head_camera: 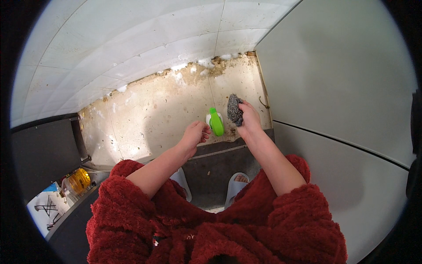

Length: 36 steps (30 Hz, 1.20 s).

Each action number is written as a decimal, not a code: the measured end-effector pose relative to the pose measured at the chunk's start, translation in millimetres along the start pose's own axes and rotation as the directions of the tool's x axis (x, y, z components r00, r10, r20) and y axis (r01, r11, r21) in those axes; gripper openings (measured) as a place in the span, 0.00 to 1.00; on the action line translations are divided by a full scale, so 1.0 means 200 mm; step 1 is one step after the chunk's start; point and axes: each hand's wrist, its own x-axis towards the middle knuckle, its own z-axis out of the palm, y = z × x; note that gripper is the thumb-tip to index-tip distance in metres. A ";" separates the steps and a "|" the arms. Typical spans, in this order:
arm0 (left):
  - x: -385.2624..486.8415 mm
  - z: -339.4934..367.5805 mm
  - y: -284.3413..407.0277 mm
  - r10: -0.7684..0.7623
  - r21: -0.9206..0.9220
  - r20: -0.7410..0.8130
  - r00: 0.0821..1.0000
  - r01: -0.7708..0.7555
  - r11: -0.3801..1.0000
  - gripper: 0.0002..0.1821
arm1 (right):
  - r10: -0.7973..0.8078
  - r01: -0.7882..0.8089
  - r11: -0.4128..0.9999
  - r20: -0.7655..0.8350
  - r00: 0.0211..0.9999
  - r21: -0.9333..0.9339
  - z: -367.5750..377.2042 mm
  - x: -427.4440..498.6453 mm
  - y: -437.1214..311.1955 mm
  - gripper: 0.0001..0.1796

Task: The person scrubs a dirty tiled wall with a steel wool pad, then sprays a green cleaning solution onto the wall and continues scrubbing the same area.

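My right hand [250,116] grips a grey scouring pad [234,110] and holds it over the dirty, light-coloured tiled floor [171,109]. Between my two hands stands a spray bottle [216,122] with a bright green trigger head and a whitish body, seen from above. Close to its left side is my left hand [197,134], its fingers loosely curled; whether they touch the bottle or hold anything is unclear. White foam [178,78] lies in patches along the foot of the tiled wall, where brown grime [216,67] marks the corner.
A white tiled wall [132,39] rises ahead. Large grey panels [336,85] stand at the right, and a dark cabinet [46,148] at the left. A bottle of yellow liquid [79,181] stands at lower left. A dark mat [211,175] lies under my slippered feet.
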 end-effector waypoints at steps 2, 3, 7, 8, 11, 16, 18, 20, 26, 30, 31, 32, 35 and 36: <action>0.00 0.00 0.00 0.002 0.002 0.000 1.000 -0.002 1.000 0.08 | 0.002 -0.002 1.000 -0.008 1.000 -0.005 0.00 0.00 0.00 0.16; 0.00 0.00 0.00 0.002 0.002 -0.002 1.000 -0.002 1.000 0.08 | -0.001 0.001 1.000 -0.001 1.000 -0.005 0.00 0.00 0.00 0.16; -0.01 0.01 0.01 -0.001 0.014 -0.003 1.000 0.001 1.000 0.08 | -0.007 0.007 1.000 -0.005 1.000 0.002 -0.01 0.01 0.01 0.16; -0.01 0.01 0.01 -0.002 0.014 -0.003 1.000 0.002 1.000 0.08 | -0.003 0.003 1.000 0.007 1.000 0.008 -0.02 0.02 0.01 0.16; -0.01 0.01 0.02 -0.005 0.016 -0.005 1.000 0.005 1.000 0.08 | 0.002 -0.002 1.000 0.013 1.000 -0.006 -0.03 0.04 0.02 0.19; 0.01 0.00 -0.01 0.012 0.049 -0.001 1.000 -0.012 0.999 0.07 | 0.010 -0.010 1.000 0.022 1.000 -0.007 -0.05 0.06 0.03 0.17; 0.03 -0.01 -0.04 0.150 0.248 -0.039 0.988 -0.136 0.959 0.10 | 0.017 -0.017 1.000 0.033 0.999 -0.005 -0.05 0.07 0.03 0.17; 0.05 -0.02 -0.08 0.327 0.487 -0.016 0.945 -0.279 0.828 0.15 | 0.016 -0.016 1.000 0.024 1.000 -0.006 -0.04 0.06 0.02 0.16; 0.10 -0.05 -0.18 0.688 0.878 0.241 0.685 -0.455 0.146 0.39 | -0.021 0.019 0.998 0.044 0.999 0.054 -0.03 0.06 -0.01 0.15; 0.16 -0.01 -0.19 0.745 0.887 0.283 0.604 -0.460 0.036 0.48 | -0.029 0.024 0.997 0.059 0.998 0.071 -0.01 0.05 -0.02 0.16; 0.17 0.00 -0.20 0.762 0.889 0.288 0.580 -0.457 0.012 0.49 | -0.028 0.022 0.997 0.077 0.997 0.079 0.00 0.04 -0.02 0.16; 0.20 0.02 -0.20 0.766 0.882 0.268 0.585 -0.469 0.050 0.50 | -0.022 0.016 0.996 0.073 0.997 0.084 0.00 0.04 -0.02 0.15; 0.28 0.08 -0.23 0.804 0.864 0.175 0.569 -0.480 0.152 0.49 | 0.016 -0.018 0.997 0.033 0.999 0.069 0.01 0.03 -0.02 0.15; 0.31 0.10 -0.24 0.828 0.856 0.147 0.541 -0.489 0.168 0.47 | 0.013 -0.014 0.998 0.029 0.999 0.059 0.02 0.03 -0.02 0.15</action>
